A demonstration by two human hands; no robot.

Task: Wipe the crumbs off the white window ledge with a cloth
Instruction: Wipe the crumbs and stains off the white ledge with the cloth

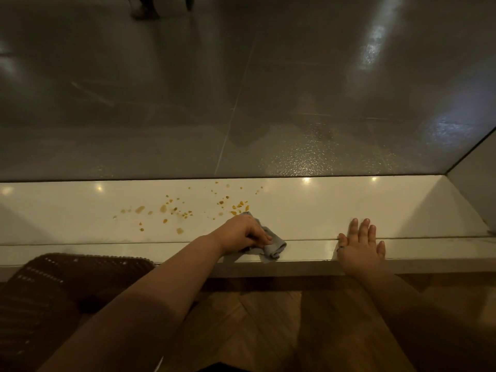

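Two hands and one grey cloth (pixel 274 247) are on the white window ledge (pixel 308 210). The left hand (pixel 245 233) grips the bunched cloth near the ledge's front edge. The right hand (pixel 361 248) lies flat to its right, fingers straight. A few dozen orange crumbs (pixel 174 210) are scattered just left of and beyond the cloth. Dim frosted glass (pixel 241 89) rises behind the ledge. Wood flooring (pixel 268 318) and one brown woven mat (pixel 53 285) lie nearest.
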